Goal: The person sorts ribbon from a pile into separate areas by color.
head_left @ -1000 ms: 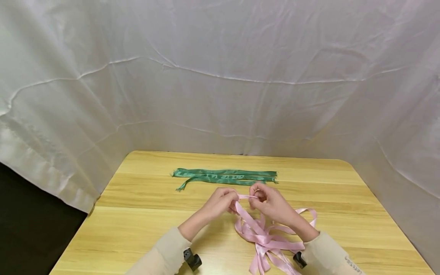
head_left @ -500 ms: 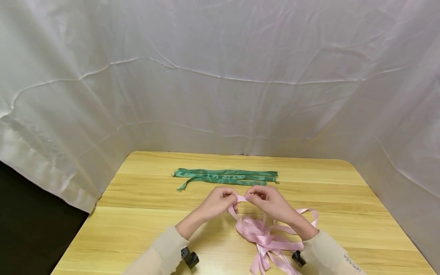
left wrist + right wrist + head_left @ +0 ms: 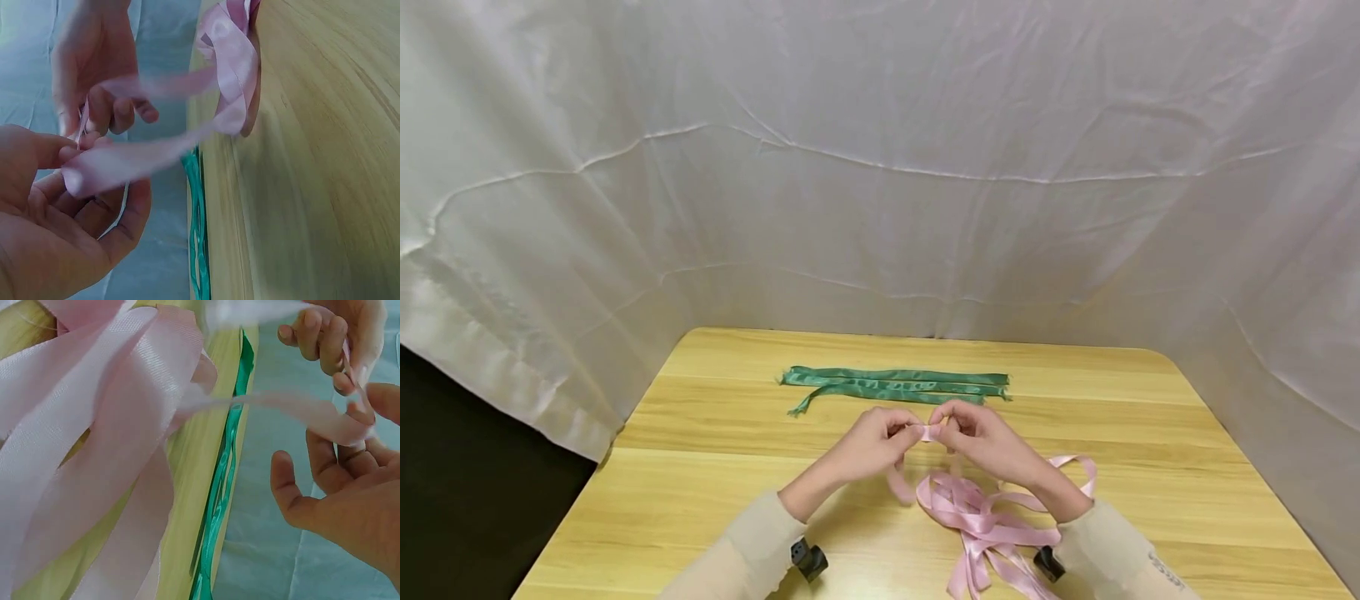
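A pink satin ribbon [image 3: 929, 433] is held up between both hands, just above the table. My left hand [image 3: 880, 439] pinches it between thumb and fingers, and a tail of it hangs below that hand. Close beside, my right hand [image 3: 985, 439] pinches the same ribbon, leaving a short stretch across the gap. In the left wrist view two lengths of ribbon [image 3: 137, 164] run from the hands toward the pile, slightly blurred. The loose pile of pink ribbon [image 3: 973, 521] lies on the table below the right hand, its strands looped over one another.
Several green ribbon strips [image 3: 887, 385] lie side by side across the table [image 3: 700, 483] beyond the hands. White cloth [image 3: 925, 208] hangs behind and along both sides. Each sleeve carries a small black wrist camera [image 3: 808, 558].
The hands have come closer together, shortening the ribbon between them. The length that sloped from the left hand to the pile now hangs down below it. The pile and green strips stay put.
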Tool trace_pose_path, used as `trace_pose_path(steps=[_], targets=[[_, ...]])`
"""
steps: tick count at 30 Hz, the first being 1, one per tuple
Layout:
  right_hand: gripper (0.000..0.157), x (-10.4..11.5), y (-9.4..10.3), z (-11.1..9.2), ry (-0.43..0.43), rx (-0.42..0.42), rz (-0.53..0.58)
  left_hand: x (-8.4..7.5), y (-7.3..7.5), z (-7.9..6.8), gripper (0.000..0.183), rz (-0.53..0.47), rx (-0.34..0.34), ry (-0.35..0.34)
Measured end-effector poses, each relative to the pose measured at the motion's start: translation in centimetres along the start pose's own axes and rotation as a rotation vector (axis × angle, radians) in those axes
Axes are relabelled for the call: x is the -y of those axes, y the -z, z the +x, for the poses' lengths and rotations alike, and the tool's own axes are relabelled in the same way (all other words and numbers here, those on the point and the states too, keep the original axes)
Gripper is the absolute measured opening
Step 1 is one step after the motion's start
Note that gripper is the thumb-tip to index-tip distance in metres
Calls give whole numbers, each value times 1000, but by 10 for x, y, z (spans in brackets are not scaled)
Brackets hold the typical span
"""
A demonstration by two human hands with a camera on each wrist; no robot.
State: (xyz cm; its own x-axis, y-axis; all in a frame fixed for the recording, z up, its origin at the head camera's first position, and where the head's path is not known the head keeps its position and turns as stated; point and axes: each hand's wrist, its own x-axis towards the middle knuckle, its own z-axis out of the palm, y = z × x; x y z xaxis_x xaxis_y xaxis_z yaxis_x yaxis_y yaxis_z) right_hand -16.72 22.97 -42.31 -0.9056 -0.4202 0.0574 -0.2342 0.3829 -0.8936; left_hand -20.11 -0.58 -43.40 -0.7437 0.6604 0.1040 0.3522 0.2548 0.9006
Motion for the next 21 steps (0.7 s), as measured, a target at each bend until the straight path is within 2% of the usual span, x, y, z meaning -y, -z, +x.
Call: trace_pose_path(steps=[7,15,21], targets=[[13,-2,4,-2,-34,-65,-140,3,9,-5,21,113,-19,28],[16,-4,19,-6,5,-9,-231,10,26,-14,21,349,-124,5],[16,-4,28,-11,-12,-39,-242,16,43,-24,23,399,-147,15]])
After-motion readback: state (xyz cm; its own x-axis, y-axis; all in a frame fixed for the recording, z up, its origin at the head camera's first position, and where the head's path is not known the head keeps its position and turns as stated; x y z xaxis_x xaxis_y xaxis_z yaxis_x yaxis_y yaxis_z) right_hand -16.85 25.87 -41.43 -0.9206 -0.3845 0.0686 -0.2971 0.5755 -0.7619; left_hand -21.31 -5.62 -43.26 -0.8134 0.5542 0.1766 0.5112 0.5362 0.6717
